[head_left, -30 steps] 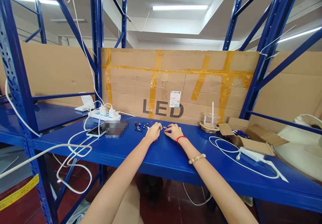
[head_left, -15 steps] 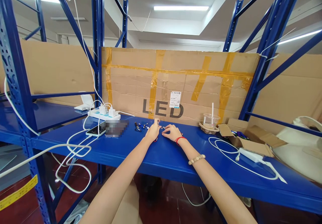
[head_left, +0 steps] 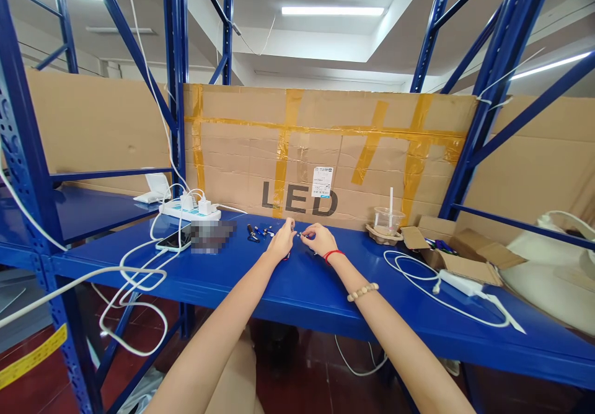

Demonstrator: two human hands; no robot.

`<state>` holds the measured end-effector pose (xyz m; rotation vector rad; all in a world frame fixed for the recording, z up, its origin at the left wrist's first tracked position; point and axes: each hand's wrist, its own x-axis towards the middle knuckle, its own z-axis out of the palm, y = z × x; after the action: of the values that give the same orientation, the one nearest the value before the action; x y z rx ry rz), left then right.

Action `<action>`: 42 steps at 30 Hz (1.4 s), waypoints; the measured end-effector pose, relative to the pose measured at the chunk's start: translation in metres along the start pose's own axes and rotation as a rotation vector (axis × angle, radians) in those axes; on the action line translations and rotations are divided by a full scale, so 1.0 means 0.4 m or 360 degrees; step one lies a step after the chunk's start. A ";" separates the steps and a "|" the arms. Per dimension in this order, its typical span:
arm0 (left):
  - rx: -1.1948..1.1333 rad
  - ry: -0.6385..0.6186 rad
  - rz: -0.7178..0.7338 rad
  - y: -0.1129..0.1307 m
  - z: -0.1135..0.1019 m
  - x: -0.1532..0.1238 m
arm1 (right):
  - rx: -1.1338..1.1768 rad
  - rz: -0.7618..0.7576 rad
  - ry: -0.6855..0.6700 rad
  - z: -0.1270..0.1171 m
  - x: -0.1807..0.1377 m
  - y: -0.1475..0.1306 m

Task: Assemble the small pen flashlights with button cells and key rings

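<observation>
Over the blue table (head_left: 297, 284), my left hand (head_left: 281, 240) is closed, its fingers curled around something too small to make out. My right hand (head_left: 320, 240) is beside it, thumb and forefinger pinched on a tiny piece that I cannot name. The fingertips of both hands nearly meet. Several small dark and blue parts (head_left: 266, 232) lie to the left of my left hand, among them a black one with a metal ring (head_left: 252, 234). A bit of something red shows under my left hand.
Left are a phone (head_left: 174, 238), a power strip (head_left: 189, 211) and looped white cables (head_left: 139, 271). Right stand a plastic cup with straw (head_left: 389, 217), an open carton (head_left: 469, 268) and a white adapter (head_left: 460, 282) with cable. A large cardboard sheet (head_left: 237, 154) closes the back.
My right hand's fingers have drawn into a tighter pinch near my left fingertips. My left hand stays nearly in place. The whole view has shifted slightly.
</observation>
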<state>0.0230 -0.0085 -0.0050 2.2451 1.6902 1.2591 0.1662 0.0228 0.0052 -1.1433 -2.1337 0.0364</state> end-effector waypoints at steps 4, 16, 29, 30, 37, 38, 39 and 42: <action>0.0030 -0.0009 0.0036 -0.003 0.004 0.003 | 0.0098 0.0050 0.0215 -0.012 0.003 -0.001; 0.0034 -0.0047 -0.0039 0.003 -0.003 -0.001 | 0.0449 0.0100 0.0264 0.004 0.009 0.000; -0.0094 -0.0102 0.0016 -0.004 0.007 0.007 | 0.0792 0.0102 0.0154 0.023 0.016 0.008; -0.0106 -0.0097 0.0026 -0.003 0.006 0.007 | 0.0820 0.0108 0.0156 0.022 0.016 0.007; -0.0161 -0.0066 0.0122 0.008 -0.002 0.004 | 0.0979 0.0172 0.0149 0.020 0.016 0.003; -0.0167 -0.0069 0.0138 0.010 -0.002 0.004 | 0.0987 0.0185 0.0148 0.020 0.016 0.003; -0.0173 -0.0073 0.0152 0.011 -0.002 0.003 | 0.0990 0.0201 0.0147 0.020 0.016 0.002; -0.0195 -0.0079 0.0182 0.015 -0.002 0.002 | 0.0977 0.0253 0.0147 0.020 0.018 0.003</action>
<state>0.0272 -0.0104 -0.0011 2.3088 1.4453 1.2805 0.1598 0.0311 0.0028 -0.9129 -1.7573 0.6510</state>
